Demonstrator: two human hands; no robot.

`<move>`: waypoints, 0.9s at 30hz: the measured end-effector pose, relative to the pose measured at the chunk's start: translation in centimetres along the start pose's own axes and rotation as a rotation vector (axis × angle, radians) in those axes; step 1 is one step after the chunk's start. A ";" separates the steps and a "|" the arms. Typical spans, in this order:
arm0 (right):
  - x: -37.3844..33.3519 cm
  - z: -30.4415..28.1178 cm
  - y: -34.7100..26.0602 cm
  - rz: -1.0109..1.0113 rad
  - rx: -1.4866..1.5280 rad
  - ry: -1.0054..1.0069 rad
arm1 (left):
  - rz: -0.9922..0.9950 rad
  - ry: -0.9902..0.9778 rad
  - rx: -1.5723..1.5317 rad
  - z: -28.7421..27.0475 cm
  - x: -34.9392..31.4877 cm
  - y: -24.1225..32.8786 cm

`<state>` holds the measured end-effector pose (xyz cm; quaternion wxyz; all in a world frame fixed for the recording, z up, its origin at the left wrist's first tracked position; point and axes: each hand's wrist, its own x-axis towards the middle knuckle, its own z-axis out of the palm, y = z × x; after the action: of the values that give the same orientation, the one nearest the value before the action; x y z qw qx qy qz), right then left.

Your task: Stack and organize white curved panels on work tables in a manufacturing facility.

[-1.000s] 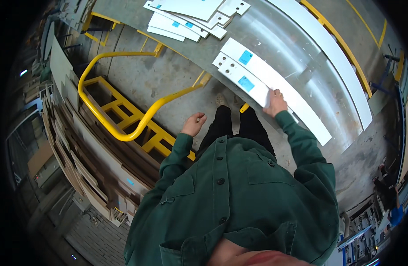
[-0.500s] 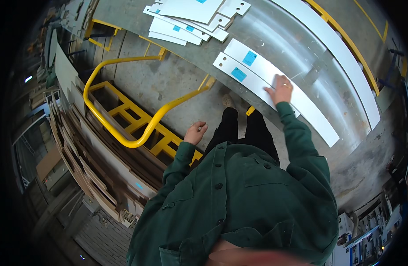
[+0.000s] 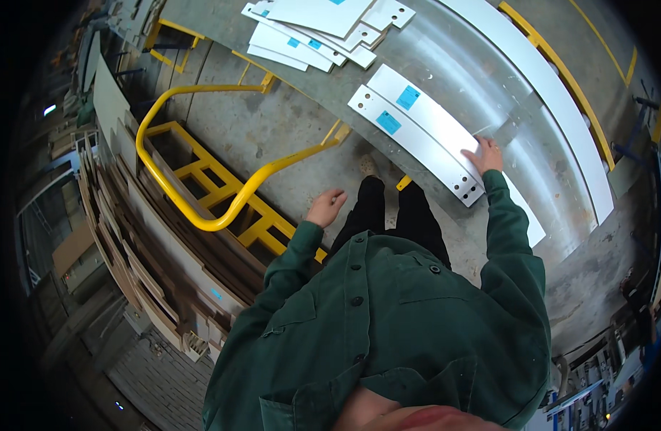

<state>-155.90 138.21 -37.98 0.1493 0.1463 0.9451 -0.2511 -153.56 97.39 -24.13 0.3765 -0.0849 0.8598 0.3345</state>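
Two long white panels lie side by side on the table. The nearer panel (image 3: 416, 146) has dark holes at both ends and a blue label; the farther, longer panel (image 3: 447, 121) has a blue label too. My right hand (image 3: 486, 154) rests open on the longer panel, thumb spread towards the nearer one. By my left thigh, my left hand (image 3: 326, 207) hangs in the air with loosely bent fingers and nothing visible in it.
Several white panels with blue labels form a stack (image 3: 312, 32) at the table's far left. A long white strip (image 3: 560, 86) curves along the far side. A yellow-railed cart (image 3: 215, 223) stands at my left beside upright brown boards (image 3: 147, 237).
My right hand has slid right along the longer panel, uncovering the holed right end of the nearer one. My left hand has risen slightly and its fingers have loosened.
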 end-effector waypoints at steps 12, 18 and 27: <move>-17.5 -2.2 23.2 1.123 0.002 0.432 | 0.479 0.515 0.590 1.5 24.5 10.5; -14.6 -3.6 16.3 0.184 -0.192 -0.053 | 0.978 0.347 0.787 6.6 23.2 14.7; -12.8 -5.4 15.6 0.070 -0.288 -0.165 | 1.003 0.175 0.517 10.9 19.6 18.6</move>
<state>-139.83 151.34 -35.66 0.2546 0.1350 0.9502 -0.1187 -168.29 120.63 -33.80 0.1075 0.4010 0.8767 0.2428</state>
